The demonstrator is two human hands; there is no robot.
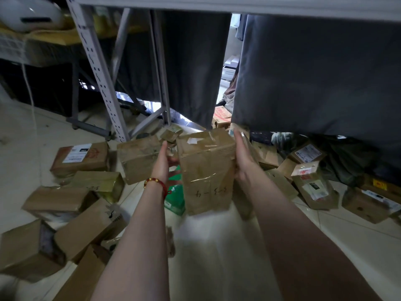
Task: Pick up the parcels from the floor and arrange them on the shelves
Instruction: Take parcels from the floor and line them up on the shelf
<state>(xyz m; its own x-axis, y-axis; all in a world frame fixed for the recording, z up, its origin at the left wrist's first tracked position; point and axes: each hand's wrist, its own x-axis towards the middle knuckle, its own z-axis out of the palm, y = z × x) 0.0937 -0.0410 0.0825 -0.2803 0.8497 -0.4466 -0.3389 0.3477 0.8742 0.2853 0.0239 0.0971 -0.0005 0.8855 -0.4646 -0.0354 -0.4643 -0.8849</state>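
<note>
The long brown cardboard parcel [206, 170], wrapped in shiny clear tape, is in the air above the pale tiled floor [23, 161]. Its long axis points away from the person. A torn white label sits near the far end. Near the close end are upside-down handwritten digits with dashes, hard to read. The right hand [243, 157] presses one side with straight fingers. The grip of the left hand [165, 157] goes underneath, so I cannot tell its curl.

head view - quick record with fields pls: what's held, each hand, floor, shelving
held: taped parcel, between both hands, handwritten number on its side
left hand: against the parcel's left side, fingers partly hidden
right hand: flat on its right side, fingers straight
floor: loose parcels scattered left and right on the tiled floor
shelving: metal upright behind, left of centre
</note>
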